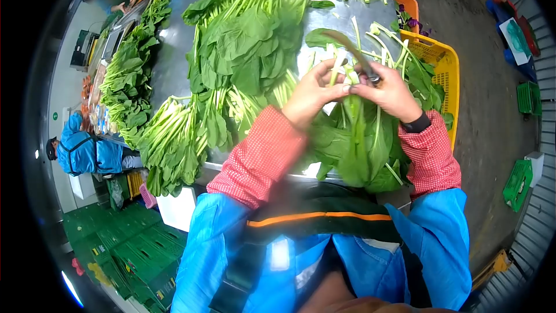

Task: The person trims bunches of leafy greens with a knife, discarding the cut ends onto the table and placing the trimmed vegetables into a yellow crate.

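The head camera shows me the left hand (313, 95) closed around the pale stems of a spinach bunch (359, 150). Its leaves hang toward 6 o'clock over the edge of the steel surface (171, 75). The right hand (392, 94), just beside the left at 3 o'clock, grips a knife (349, 49) with its blade slanting toward 11 o'clock above the stems. A big spinach pile (243, 40) lies at 10 o'clock, a yellow crate (443, 64) at 2 o'clock, and a co-worker in blue (87, 152) stands far off at 9 o'clock.
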Demonstrator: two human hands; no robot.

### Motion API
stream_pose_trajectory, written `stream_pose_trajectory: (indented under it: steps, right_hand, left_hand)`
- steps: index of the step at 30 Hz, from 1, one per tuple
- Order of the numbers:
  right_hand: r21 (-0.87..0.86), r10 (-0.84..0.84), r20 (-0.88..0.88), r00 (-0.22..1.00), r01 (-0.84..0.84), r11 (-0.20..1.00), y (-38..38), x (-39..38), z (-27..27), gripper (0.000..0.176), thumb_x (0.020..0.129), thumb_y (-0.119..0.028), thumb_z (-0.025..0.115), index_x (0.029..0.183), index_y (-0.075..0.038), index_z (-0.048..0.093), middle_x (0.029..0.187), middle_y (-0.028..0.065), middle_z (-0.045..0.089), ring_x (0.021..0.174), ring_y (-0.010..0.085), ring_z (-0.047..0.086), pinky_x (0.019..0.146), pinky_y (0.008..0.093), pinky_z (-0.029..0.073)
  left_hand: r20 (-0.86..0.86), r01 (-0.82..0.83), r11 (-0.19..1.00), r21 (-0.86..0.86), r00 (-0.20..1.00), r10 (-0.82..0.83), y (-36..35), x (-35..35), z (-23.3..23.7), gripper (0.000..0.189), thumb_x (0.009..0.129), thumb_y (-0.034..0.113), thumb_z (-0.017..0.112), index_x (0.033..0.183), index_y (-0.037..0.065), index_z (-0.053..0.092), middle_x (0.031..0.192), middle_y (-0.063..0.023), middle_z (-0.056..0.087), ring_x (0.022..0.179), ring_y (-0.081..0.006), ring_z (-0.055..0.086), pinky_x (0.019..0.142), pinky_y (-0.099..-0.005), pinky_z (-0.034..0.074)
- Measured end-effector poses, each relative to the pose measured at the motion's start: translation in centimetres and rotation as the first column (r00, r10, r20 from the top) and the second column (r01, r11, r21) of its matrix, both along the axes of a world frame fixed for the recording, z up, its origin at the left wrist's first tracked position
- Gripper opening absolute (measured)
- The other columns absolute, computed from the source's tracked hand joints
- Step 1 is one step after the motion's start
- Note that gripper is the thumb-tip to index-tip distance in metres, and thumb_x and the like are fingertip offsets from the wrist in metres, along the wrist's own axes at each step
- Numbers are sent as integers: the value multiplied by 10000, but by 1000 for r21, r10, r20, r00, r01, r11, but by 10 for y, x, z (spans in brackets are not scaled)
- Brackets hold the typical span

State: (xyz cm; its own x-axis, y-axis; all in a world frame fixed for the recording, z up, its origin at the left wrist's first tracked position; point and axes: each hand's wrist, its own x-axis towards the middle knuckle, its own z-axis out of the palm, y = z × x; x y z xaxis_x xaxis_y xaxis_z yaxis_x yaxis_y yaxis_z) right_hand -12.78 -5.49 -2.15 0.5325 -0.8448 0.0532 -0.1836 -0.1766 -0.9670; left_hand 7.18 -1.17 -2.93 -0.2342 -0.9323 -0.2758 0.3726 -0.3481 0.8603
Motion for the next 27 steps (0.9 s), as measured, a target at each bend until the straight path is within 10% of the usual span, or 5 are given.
stream_pose_trajectory:
  steps: [2,6,14,22,27]
  right_hand:
    - [-87,-31,-103,994,22,996,-4,-1,11,312,811,-222,728,1024,-5,657,782,5,592,700,88,524,634,243,441]
    - [-307,-229,-241,943,150,940,-13,-11,27,343,846,-284,662,1006,20,664,833,144,681,730,201,661,672,310,503]
    - [-361,22,-284,958,-128,924,-8,17,79,332,817,-179,694,1058,45,646,758,105,636,618,118,564,576,275,469]
    - [-88,12,-325,946,-42,995,-3,61,-23,311,849,-280,686,1007,-11,680,871,121,699,742,186,659,706,310,511]
    - [-305,-112,-576,810,-86,948,17,125,-93,517,795,-401,684,1094,11,588,885,198,663,784,341,662,703,408,534]
  left_hand:
    - [-52,6,1000,-31,999,-7,-4,0,-2,660,790,17,720,1370,33,403,1157,-82,611,1010,-160,604,927,-302,474]
    - [591,-57,891,-450,729,345,-16,20,-10,884,707,120,816,1430,25,317,1376,-154,442,1261,-262,439,1045,-358,384]
    - [298,208,938,-278,947,-122,-8,16,43,591,802,63,721,1334,47,465,1183,-72,589,1050,-132,579,928,-285,469]
    - [-430,-277,954,-118,880,202,23,133,37,369,821,278,605,1136,110,511,982,-77,521,918,-222,540,874,-459,487]
    - [-237,-397,916,54,886,398,55,169,11,327,864,456,617,891,137,556,743,-15,519,794,-188,556,776,-391,505]
